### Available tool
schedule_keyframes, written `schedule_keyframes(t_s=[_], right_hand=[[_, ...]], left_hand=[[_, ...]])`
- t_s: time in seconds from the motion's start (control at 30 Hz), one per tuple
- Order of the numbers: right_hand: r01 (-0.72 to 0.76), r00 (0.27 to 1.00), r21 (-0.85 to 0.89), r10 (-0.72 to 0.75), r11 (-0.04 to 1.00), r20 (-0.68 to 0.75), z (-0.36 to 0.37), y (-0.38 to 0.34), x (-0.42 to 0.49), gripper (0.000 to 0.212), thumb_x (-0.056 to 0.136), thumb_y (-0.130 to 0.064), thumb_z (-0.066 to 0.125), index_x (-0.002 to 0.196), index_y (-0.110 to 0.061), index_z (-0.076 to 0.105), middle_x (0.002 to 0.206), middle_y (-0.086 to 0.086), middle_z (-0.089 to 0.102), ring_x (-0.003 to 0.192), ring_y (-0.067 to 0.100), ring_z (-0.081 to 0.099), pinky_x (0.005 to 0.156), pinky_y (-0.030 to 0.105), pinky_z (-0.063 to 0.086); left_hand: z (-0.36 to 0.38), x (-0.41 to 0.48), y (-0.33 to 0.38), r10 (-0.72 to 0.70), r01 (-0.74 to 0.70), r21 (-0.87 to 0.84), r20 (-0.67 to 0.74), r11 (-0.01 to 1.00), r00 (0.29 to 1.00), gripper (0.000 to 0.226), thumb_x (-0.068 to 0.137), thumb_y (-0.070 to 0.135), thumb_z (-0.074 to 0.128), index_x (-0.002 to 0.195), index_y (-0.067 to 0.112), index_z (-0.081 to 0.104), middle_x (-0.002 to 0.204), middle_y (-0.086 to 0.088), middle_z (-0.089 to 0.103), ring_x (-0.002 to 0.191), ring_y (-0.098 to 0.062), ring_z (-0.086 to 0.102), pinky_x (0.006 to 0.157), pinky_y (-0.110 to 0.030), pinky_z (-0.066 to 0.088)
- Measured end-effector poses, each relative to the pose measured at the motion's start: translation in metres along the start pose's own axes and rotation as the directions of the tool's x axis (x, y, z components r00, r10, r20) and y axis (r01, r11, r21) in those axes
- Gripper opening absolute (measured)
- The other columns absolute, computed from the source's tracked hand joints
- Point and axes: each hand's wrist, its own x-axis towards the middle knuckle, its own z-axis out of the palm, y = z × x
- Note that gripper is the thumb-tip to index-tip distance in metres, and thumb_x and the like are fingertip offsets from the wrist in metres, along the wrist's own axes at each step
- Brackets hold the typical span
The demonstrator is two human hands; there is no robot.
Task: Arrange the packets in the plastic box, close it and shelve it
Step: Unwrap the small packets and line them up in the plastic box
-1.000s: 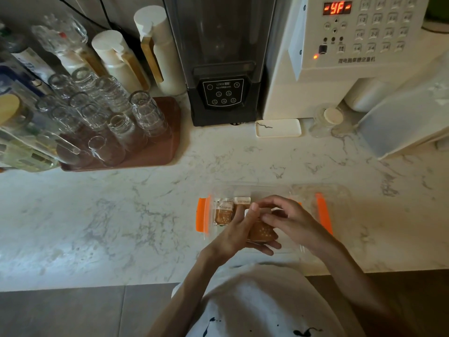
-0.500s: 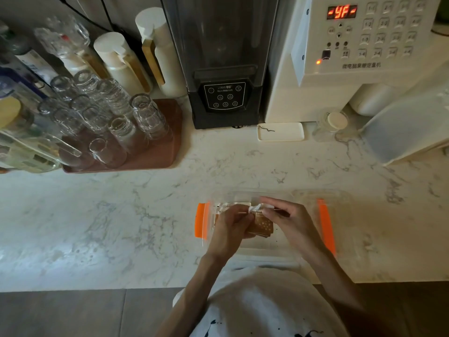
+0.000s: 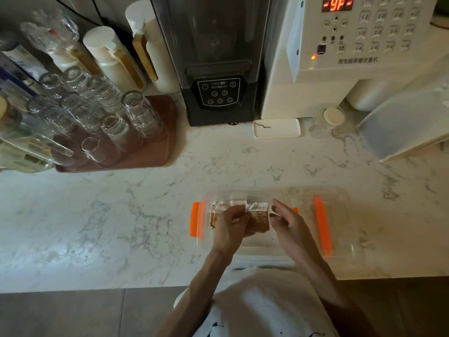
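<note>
Lower centre, the left hand (image 3: 228, 228) pinches a brown-and-white packet (image 3: 258, 221) upright inside the clear orange-clipped plastic box (image 3: 255, 243) — probably to file it against the other packets (image 3: 218, 210); the right hand (image 3: 290, 227) hovers loose-fingered beside it, gripping nothing

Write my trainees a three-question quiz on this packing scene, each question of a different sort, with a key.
1. True or false: the lid is closed on the plastic box.
2. The clips on the box are: A orange, B blue, C green.
3. Fill in: the left hand grips a brown ___ over the box.

Key
1. False: the lid lies on the counter to the right of the box.
2. A.
3. packet.
</note>
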Motion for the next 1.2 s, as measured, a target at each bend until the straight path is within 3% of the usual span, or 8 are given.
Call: schedule_keyframes(t_s=[0.2,0.3,0.37,0.5,0.57,0.7,0.83,1.2], right_hand=[[-0.069,0.988,-0.112,0.083,0.991,0.127,-0.002,0.003,-0.007,0.051,0.104,-0.010,0.037,0.155,-0.017,0.030,0.155,0.007,0.043,0.139,0.018,0.045,0.107,0.026,0.037],[0.056,0.986,-0.181,-0.082,0.982,-0.143,-0.010,0.001,-0.018,0.048,0.101,-0.005,0.044,0.147,-0.019,0.045,0.147,-0.002,0.052,0.131,0.002,0.045,0.099,0.000,0.032],[0.062,0.949,-0.314,-0.153,0.947,-0.275,-0.020,0.006,-0.019,0.047,0.099,-0.007,0.048,0.144,-0.017,0.049,0.145,-0.001,0.054,0.132,0.005,0.043,0.104,0.006,0.032],[0.010,0.985,-0.320,-0.064,0.947,-0.158,-0.028,0.016,-0.011,0.046,0.102,-0.013,0.048,0.147,-0.014,0.044,0.147,0.004,0.052,0.131,0.009,0.047,0.105,0.016,0.033],[0.086,0.982,-0.333,-0.136,0.939,-0.128,-0.027,0.015,-0.010,0.044,0.101,-0.009,0.046,0.144,-0.016,0.049,0.135,0.003,0.061,0.113,0.004,0.054,0.092,0.007,0.037],[0.095,0.987,-0.343,-0.132,0.935,-0.087,-0.027,0.018,-0.009,0.046,0.101,-0.007,0.043,0.145,-0.015,0.048,0.124,0.006,0.063,0.106,0.025,0.062,0.090,0.030,0.049],[0.107,0.987,-0.342,-0.141,0.934,-0.074,-0.027,0.017,-0.008,0.047,0.099,-0.005,0.043,0.145,-0.015,0.049,0.121,0.007,0.063,0.101,0.025,0.061,0.087,0.033,0.049],[0.121,0.985,-0.349,-0.157,0.929,-0.075,-0.028,0.016,-0.011,0.046,0.100,-0.007,0.044,0.145,-0.014,0.048,0.126,0.006,0.063,0.107,0.024,0.062,0.095,0.039,0.052]], left_hand=[[0.030,0.028,-0.005,-0.147,0.158,0.090,-0.122,0.983,0.982,0.021,0.095,-0.002,0.052,0.102,0.004,0.072,0.086,-0.012,0.074,0.071,-0.019,0.074,0.065,-0.037,0.064],[0.045,0.039,-0.012,-0.153,0.180,0.165,-0.162,0.970,0.975,0.020,0.094,0.000,0.054,0.100,0.005,0.072,0.082,-0.008,0.073,0.065,-0.015,0.072,0.052,-0.025,0.059],[0.053,0.044,-0.016,-0.165,0.200,0.197,-0.183,0.960,0.969,0.021,0.095,-0.001,0.053,0.103,0.005,0.071,0.090,-0.012,0.074,0.073,-0.023,0.074,0.054,-0.026,0.059],[0.062,0.052,-0.027,-0.140,0.205,0.284,-0.232,0.937,0.963,0.025,0.094,-0.002,0.047,0.098,0.002,0.071,0.086,-0.013,0.073,0.078,-0.026,0.072,0.068,-0.042,0.063],[0.064,0.054,-0.031,-0.140,0.219,0.304,-0.261,0.927,0.955,0.025,0.095,-0.001,0.047,0.099,0.005,0.071,0.085,-0.011,0.072,0.076,-0.023,0.069,0.063,-0.037,0.062],[0.069,0.054,-0.032,-0.151,0.257,0.321,-0.321,0.912,0.935,0.027,0.096,0.002,0.048,0.111,0.012,0.068,0.090,-0.001,0.070,0.073,-0.011,0.063,0.053,-0.019,0.048],[0.069,0.055,-0.028,-0.222,0.297,0.259,-0.283,0.919,0.933,0.029,0.093,-0.001,0.047,0.117,0.005,0.061,0.106,-0.012,0.071,0.095,-0.026,0.068,0.068,-0.026,0.054],[0.068,0.038,-0.012,-0.193,0.217,0.317,-0.105,0.923,0.975,0.033,0.089,-0.003,0.044,0.117,0.009,0.057,0.100,-0.011,0.069,0.075,-0.016,0.061,0.062,-0.029,0.052]])
